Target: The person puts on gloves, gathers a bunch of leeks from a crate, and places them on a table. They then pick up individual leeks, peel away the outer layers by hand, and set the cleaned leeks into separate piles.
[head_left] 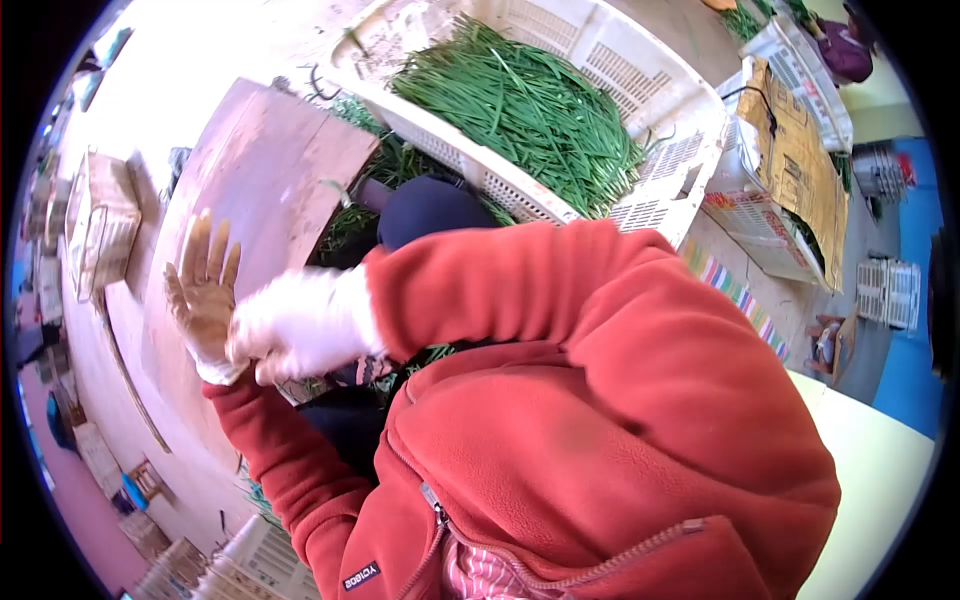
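While the left hand (204, 300) stands upright with fingers spread and grasps nothing, the right hand (300, 325) is clenched about its wrist.

**Position.** The tan work glove (212, 262) is worn on the left hand. It sits in front of the wooden board (270, 170), near that board's lower edge and above the person's lap. The pale cuff (215, 370) of the glove lies under the right hand's fingers, touching them. The right hand wears a white glove and is motion-blurred, so the placing of each finger cannot be told.

**Surroundings.**
- A white plastic crate (690, 110) lies beyond the knees, well apart from both hands.
- A bed of long green chive-like stalks (520, 100) fills the crate.
- Loose stalks (400, 160) lie between the crate's near wall and the board.
- A sheet of cardboard (800, 160) covers a second crate at the far right.
- Another person (845, 50) is at work beyond it.
- Both arms are in the sleeves of a red fleece jacket (620, 400).

**Handling.** The tan work glove appears light, soft and pliable, and would likely go limp with no hand inside. It seems neither fragile nor slippery. Its soiled palm suggests a grippy, slightly tacky surface. The cuff looks like the firmest place to take hold, since the band there bunches readily under a pinch. The fingertips are a likely secondary hold.
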A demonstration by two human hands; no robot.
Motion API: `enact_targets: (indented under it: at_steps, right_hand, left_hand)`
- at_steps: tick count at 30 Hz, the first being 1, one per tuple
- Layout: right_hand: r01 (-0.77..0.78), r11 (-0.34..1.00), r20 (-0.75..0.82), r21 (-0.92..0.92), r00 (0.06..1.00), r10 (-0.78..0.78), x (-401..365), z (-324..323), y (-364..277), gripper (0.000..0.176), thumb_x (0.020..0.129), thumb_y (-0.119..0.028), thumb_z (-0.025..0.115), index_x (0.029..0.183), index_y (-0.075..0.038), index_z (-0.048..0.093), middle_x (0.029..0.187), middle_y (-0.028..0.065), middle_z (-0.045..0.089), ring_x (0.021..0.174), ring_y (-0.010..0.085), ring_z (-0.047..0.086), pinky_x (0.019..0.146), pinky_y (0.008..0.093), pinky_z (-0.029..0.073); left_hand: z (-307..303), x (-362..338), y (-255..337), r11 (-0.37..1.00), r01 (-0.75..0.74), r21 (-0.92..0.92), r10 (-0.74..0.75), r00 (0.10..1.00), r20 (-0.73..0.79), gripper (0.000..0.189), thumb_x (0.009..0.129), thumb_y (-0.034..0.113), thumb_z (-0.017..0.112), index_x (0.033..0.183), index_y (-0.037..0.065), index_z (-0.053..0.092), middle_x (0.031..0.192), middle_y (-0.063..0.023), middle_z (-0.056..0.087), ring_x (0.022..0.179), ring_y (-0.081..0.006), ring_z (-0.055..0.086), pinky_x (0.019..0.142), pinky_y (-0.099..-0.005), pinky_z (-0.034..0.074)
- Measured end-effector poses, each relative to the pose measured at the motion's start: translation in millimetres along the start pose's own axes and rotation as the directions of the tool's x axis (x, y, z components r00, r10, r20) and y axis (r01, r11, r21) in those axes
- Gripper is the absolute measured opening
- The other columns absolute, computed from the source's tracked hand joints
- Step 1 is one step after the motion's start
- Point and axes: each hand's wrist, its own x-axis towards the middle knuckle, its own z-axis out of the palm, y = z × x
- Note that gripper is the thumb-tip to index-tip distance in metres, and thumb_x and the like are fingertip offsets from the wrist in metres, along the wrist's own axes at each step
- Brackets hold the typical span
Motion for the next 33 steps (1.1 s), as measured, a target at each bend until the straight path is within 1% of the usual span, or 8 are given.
enact_targets:
  at_steps: [3,4,8,11,14,19,22,33]
  right_hand:
    - [-0.142,0.99,-0.335,-0.023,0.934,0.126,-57,-121,49,0.033,0.083,-0.029,0.064,0.11,-0.008,0.061,0.097,0.0094,0.063,0.093,0.0233,0.061,0.086,0.0348,0.048]
    - [-0.603,0.796,-0.367,0.056,0.729,0.578,-86,-166,56,0.035,0.086,-0.029,0.062,0.114,-0.008,0.059,0.103,0.0099,0.063,0.098,0.0183,0.06,0.087,0.0314,0.047]
    - [-0.851,0.52,-0.571,0.072,0.392,0.721,-220,-278,152,0.056,0.087,-0.032,0.061,0.13,-0.001,0.045,0.126,0.0123,0.054,0.111,0.0216,0.054,0.099,0.0312,0.039]
    - [-0.92,0.341,-0.489,0.191,0.212,0.846,-263,-288,216,0.07,0.083,-0.039,0.064,0.136,-0.001,0.038,0.13,0.02,0.049,0.122,0.0272,0.047,0.104,0.0329,0.034]
    - [-0.974,0.212,-0.437,-0.075,0.223,0.871,-250,-286,274,0.096,0.077,-0.05,0.066,0.142,0.003,0.019,0.145,0.0222,0.026,0.136,0.0295,0.026,0.111,0.0339,0.023]
    - [-0.921,-0.009,-0.487,-0.391,0.198,0.85,-201,-287,367,0.116,0.067,-0.068,0.064,0.142,0.005,0.013,0.148,0.0181,0.023,0.137,0.0322,0.021,0.112,0.0369,0.021]
    - [-0.876,-0.099,-0.446,-0.472,0.14,0.884,-180,-290,403,0.121,0.065,-0.078,0.055,0.142,0.006,0.013,0.147,0.0174,0.026,0.136,0.0322,0.024,0.111,0.036,0.022]
    - [-0.819,-0.124,-0.432,-0.56,0.162,0.887,-156,-184,367,0.144,0.049,-0.078,0.067,0.142,0.007,-0.002,0.143,0.0224,0.026,0.134,0.0374,0.024,0.11,0.0419,0.018]
  left_hand:
    - [-17,18,-34,1.0,0.014,0.015,-0.018,0.954,0.3,0.061,0.097,0.045,0.031,0.134,-0.002,0.038,0.139,-0.0213,0.038,0.125,-0.0322,0.042,0.105,-0.0434,0.033]
    - [-16,21,-44,0.998,0.019,0.061,-0.03,0.982,0.186,0.057,0.096,0.044,0.035,0.134,0.002,0.04,0.127,-0.0199,0.049,0.111,-0.0287,0.051,0.095,-0.0398,0.04]
    - [7,80,-52,0.937,0.344,0.063,-0.349,0.909,0.229,0.053,0.097,0.041,0.038,0.13,0.0,0.046,0.087,-0.0109,0.067,0.078,-0.0172,0.063,0.074,-0.0275,0.048]
    - [115,112,-68,0.88,0.074,0.468,-0.11,0.993,0.049,0.048,0.099,0.036,0.034,0.125,0.0,0.052,0.076,-0.0051,0.067,0.059,-0.0067,0.053,0.066,-0.0207,0.044]
    - [154,159,-112,0.779,-0.263,0.569,0.095,0.947,0.308,0.043,0.099,0.032,0.038,0.127,0.003,0.051,0.115,-0.0126,0.061,0.117,-0.0161,0.05,0.108,-0.0374,0.027]
    - [181,199,-169,0.824,-0.082,0.56,-0.023,0.984,0.178,0.038,0.097,0.024,0.045,0.127,0.002,0.05,0.111,-0.0106,0.062,0.11,-0.0183,0.053,0.104,-0.0361,0.031]
    - [162,219,-198,0.344,-0.519,0.782,0.131,0.851,0.508,0.036,0.096,0.022,0.039,0.119,0.001,0.057,0.093,-0.0082,0.067,0.101,-0.0197,0.057,0.104,-0.0401,0.027]
    - [162,222,-201,0.249,-0.531,0.81,0.158,0.847,0.507,0.035,0.097,0.024,0.038,0.116,0.005,0.061,0.083,-0.0002,0.068,0.078,-0.0143,0.057,0.101,-0.0412,0.029]
